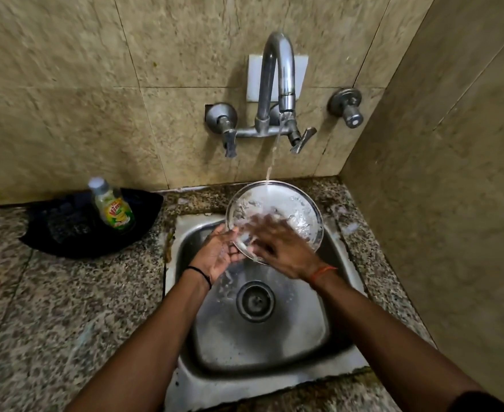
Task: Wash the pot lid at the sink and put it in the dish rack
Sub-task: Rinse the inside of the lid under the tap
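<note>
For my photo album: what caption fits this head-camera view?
Left hand holds the pot lid under the running tap while the right hand rubs it.

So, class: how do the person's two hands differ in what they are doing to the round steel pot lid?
The left hand holds the round steel pot lid by its lower edge; the right hand lies across its face, blurred. The left wrist wears a black band, the right an orange thread. Both are over the sink.

Our room at the sink

Over the sink [274, 337] we find open basin below our arms; the tap [277, 72] overhangs behind, the side wall [438, 173] hems the right, a bottle [112, 206] stands left.
</note>
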